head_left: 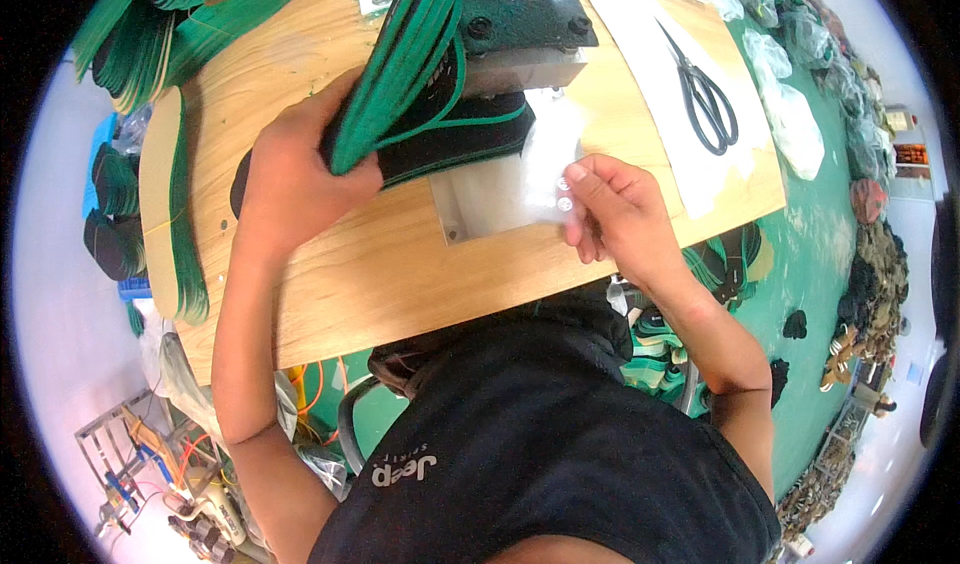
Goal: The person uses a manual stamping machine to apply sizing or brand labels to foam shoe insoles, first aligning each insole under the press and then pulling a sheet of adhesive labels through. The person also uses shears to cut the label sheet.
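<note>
Left hand [300, 169] clamped around a stack of green-edged black soles [420, 84], held on edge on the wooden table [400, 274] against the dark green machine [520, 14]. Right hand [620, 209], fingers curled together, pinches a clear sheet [540, 179] over the metal plate [500, 209]. 1 pair of black scissors [705, 94] lies well apart, at right. More soles [180, 214] line the table's left edge.

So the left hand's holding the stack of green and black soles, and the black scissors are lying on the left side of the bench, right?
Not quite. The head view shows the black scissors on the bench's right side. The left hand does hold the stack of green and black soles.
</note>
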Available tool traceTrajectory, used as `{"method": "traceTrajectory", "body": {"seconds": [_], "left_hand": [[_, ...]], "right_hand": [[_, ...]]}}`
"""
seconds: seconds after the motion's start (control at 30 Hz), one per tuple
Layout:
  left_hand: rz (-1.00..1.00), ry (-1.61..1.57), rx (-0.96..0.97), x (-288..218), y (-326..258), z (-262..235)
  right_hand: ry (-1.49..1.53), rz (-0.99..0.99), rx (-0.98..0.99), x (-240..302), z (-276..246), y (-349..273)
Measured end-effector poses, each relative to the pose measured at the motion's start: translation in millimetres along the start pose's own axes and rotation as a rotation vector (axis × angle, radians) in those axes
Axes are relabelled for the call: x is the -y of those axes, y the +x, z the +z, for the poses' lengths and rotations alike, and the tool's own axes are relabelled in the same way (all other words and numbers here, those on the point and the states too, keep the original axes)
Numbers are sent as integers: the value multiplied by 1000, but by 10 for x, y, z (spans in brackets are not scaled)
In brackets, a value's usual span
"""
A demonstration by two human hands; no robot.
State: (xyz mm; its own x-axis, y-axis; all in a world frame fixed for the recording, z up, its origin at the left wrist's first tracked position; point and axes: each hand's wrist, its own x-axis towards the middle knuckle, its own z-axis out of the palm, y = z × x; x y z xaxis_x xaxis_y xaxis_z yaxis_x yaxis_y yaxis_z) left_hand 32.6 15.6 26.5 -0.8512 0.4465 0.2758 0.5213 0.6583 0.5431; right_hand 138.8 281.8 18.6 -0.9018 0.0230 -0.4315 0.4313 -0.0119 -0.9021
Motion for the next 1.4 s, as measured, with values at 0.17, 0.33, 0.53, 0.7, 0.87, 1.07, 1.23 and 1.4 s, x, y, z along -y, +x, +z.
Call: {"method": "traceTrajectory", "body": {"seconds": [0.17, 0.33, 0.53, 0.7, 0.87, 1.07, 1.23, 1.4], "left_hand": [[-311, -494, -154, 353, -133, -162], [-304, -564, -346, 346, -140, -160], [-283, -501, -268, 320, -142, -161], [-275, -454, -237, 300, -165, -165], [-218, -497, -210, 302, -169, -137], [-219, -431, -204, 281, -174, -138], [-228, -454, -176, 259, -191, -124], [-224, -370, -179, 198, -182, -117]], "right_hand": [[-9, 0, 37, 95, 43, 223], [-254, 44, 120, 212, 166, 501], [-272, 71, 105, 181, 136, 474], [-274, 46, 98, 174, 152, 475], [-249, 48, 107, 157, 156, 484], [-286, 57, 106, 176, 154, 479], [-283, 55, 113, 157, 148, 480], [-281, 60, 109, 161, 141, 460]]}}
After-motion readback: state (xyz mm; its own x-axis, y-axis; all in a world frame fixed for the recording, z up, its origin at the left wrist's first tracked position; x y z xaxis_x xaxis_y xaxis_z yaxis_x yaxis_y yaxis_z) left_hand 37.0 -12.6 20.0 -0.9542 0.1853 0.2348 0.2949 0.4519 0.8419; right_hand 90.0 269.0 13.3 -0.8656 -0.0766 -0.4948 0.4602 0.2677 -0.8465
